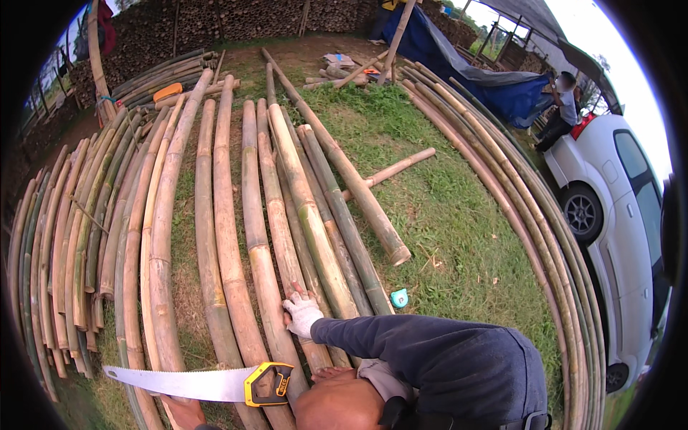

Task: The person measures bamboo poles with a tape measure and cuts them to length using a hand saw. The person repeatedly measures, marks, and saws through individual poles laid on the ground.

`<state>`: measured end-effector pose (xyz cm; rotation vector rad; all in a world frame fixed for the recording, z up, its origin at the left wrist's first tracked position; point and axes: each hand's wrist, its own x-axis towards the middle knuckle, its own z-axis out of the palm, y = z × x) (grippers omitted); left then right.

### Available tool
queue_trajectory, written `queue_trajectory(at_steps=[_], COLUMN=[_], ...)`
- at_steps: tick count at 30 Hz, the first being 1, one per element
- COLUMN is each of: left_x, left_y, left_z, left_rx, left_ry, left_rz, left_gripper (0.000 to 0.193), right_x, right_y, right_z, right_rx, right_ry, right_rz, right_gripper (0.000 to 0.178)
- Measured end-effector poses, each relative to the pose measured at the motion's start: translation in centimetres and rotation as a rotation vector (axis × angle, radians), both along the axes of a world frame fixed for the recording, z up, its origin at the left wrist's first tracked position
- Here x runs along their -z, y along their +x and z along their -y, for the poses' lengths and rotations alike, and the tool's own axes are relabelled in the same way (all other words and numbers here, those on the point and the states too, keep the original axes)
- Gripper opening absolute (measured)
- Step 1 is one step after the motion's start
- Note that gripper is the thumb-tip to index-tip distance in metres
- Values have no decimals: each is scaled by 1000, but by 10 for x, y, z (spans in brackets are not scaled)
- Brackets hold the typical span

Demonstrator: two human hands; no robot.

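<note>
A bare hand, seemingly my left hand, comes in at the lower edge beside a bamboo pole. The blade of a hand saw partly covers its fingers, so its grip is unclear. The saw lies across several poles, teeth facing away; I see no hand on its yellow and black handle. My right hand is not in view. From the right, a bent-over person in a dark sleeve reaches across, a white-gloved hand resting on another bamboo pole. That person's head is close beside the saw handle.
A teal tape measure lies on the grass. Bamboo stacks fill the left, and long poles curve along the right beside a white car. One thick pole lies over a short crosspiece. Another person is far right.
</note>
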<state>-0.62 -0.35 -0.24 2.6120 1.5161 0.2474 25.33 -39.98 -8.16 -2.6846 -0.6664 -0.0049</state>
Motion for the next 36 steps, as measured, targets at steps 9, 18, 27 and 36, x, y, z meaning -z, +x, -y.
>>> queue_trajectory(at_steps=[9,18,27,36], left_x=[2,5,18,45], left_y=[0,-1,0,-30], left_z=[0,-2,-23,-77], left_rx=[9,30,65,475], left_ry=[2,-34,11,106], left_rz=[-6,8,48,-18], left_gripper=[107,107,102,98], right_x=[-1,-3,-18,-17], right_y=[0,0,3,7], right_z=[0,0,4,12], right_rx=[6,-10,-25,-58], right_ry=[-13,9,0,97], right_rz=[-55,-62,-167,-156], right_gripper=[47,49,51,40])
